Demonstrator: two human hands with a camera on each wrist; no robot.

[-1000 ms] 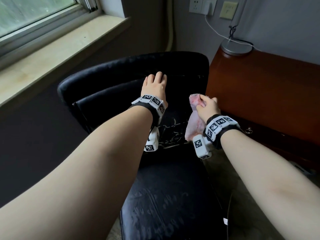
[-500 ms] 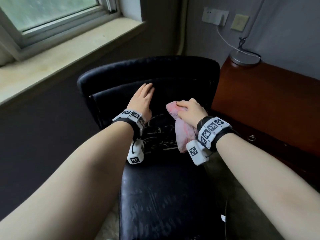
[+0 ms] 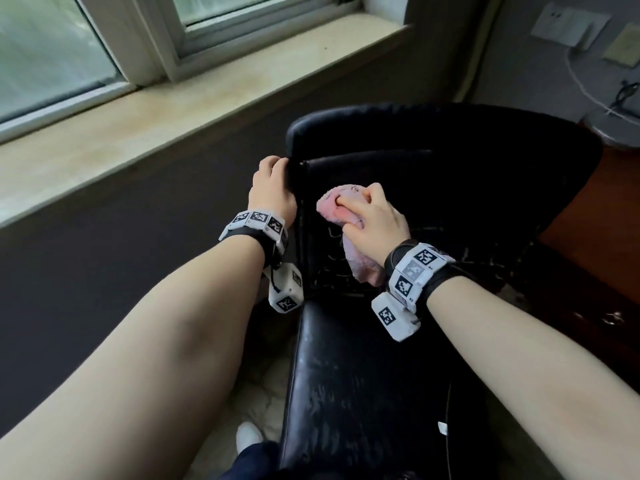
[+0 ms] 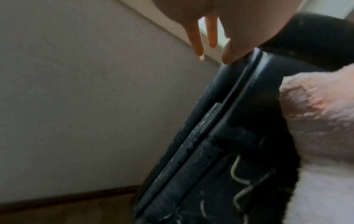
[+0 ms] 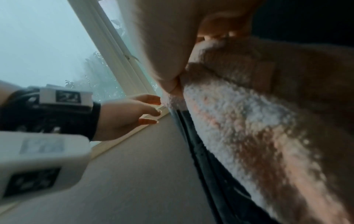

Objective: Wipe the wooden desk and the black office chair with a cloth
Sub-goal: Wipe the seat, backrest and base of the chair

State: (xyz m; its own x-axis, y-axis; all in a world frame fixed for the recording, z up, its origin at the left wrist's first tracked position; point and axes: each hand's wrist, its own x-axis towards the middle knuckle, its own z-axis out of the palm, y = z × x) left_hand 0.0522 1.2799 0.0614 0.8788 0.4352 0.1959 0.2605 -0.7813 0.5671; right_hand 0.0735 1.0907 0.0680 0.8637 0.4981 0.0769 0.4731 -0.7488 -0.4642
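Observation:
The black office chair (image 3: 450,161) faces me, its worn seat (image 3: 363,393) below. My right hand (image 3: 374,220) grips a bunched pink cloth (image 3: 332,202) and presses it on the left part of the backrest; the cloth's tail hangs under the wrist. In the right wrist view my right hand (image 5: 172,45) pinches the fuzzy cloth (image 5: 249,121). My left hand (image 3: 273,188) sits at the backrest's left edge. In the left wrist view its thumb (image 4: 229,56) touches the edge and the fingers (image 4: 197,45) hang straight behind it. The wooden desk (image 3: 606,220) is at the right.
A pale window sill (image 3: 173,109) runs along the left above a dark wall. A round lamp base (image 3: 613,129) with a white cable stands on the desk's far corner, below wall sockets (image 3: 568,26). A drawer handle (image 3: 613,318) shows beside the chair.
My left hand slid from the front of the backrest to its left edge. The right hand carried the cloth leftward across the backrest. The head view turned left.

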